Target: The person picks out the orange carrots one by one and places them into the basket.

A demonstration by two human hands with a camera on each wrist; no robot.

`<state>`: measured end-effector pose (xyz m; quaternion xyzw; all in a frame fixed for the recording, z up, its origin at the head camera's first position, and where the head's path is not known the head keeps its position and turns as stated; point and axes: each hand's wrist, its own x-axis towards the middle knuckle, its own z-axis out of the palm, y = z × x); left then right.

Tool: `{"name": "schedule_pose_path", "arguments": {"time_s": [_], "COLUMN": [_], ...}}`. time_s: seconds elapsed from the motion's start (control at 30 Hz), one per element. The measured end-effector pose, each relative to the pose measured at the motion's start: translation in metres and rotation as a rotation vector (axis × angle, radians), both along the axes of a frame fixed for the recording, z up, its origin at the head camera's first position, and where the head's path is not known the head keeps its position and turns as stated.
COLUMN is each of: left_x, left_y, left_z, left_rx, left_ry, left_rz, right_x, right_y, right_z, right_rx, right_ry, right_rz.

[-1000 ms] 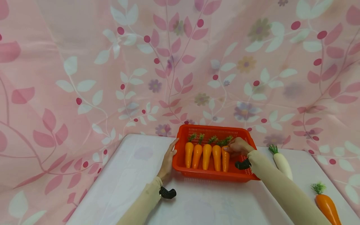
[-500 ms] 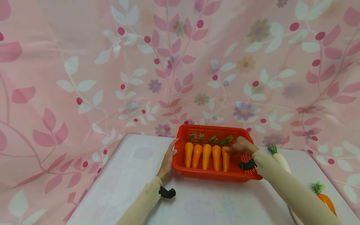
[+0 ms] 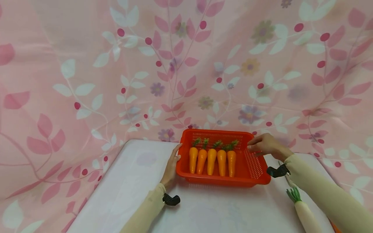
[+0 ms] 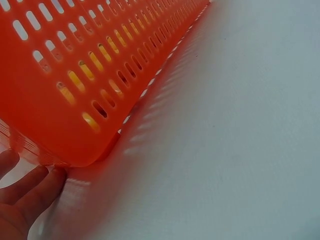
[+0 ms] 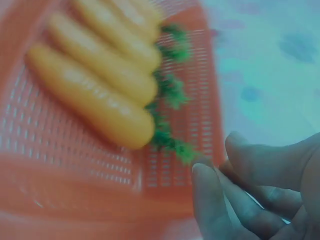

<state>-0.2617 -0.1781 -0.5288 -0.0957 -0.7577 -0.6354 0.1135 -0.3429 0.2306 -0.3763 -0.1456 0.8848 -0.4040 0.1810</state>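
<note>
Several orange carrots (image 3: 211, 161) lie side by side in a red plastic basket (image 3: 244, 182), their green tops toward its far wall. My left hand (image 3: 171, 168) touches the basket's left end with extended fingers; the left wrist view shows the fingertips (image 4: 42, 182) at its lower corner. Over the right rim, my right hand (image 3: 268, 144) hovers with fingers loosely bent and nothing between them. In the right wrist view, its thumb and fingers appear near the green top of the nearest carrot (image 5: 95, 97), apparently apart from it.
A white radish (image 3: 307, 216) with green leaves lies on the table right of the basket. Orange shows beneath the right sleeve (image 3: 329, 197). A pink floral curtain (image 3: 175, 64) hangs behind the white table (image 3: 140, 168).
My right hand has left the rightmost carrot and moved right, over the basket's rim. That carrot stays in the row. The left hand keeps its place. The radish near the front has come into sight.
</note>
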Motion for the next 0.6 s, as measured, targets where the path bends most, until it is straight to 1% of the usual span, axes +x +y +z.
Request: {"name": "schedule_pose_path", "arguments": {"time_s": [0.1,0.23,0.33,0.47,0.6], "left_x": [0.001,0.002,0.003,0.004,0.004], "left_y": [-0.001,-0.002,-0.002,-0.003,-0.003], "left_z": [0.000,0.001,0.002,0.000,-0.004], "left_rx": [0.024,0.043,0.035,0.012,0.003], "left_ry": [-0.016,-0.015,-0.011,-0.019,-0.023], "left_rz": [-0.014,-0.027,-0.015,0.012,0.037], "right_x": [0.001,0.001,0.002,0.003,0.006], "right_y": [0.017,0.044,0.067,0.099,0.125], "right_z": [0.005,0.007,0.008,0.007,0.001], "right_rx": [-0.031,-0.003,0.016,0.049,0.133], "right_ry": [-0.056,-0.064,-0.102,-0.174,-0.182], "right_rz": [-0.032,-0.063,-0.080,-0.093,-0.109]}}
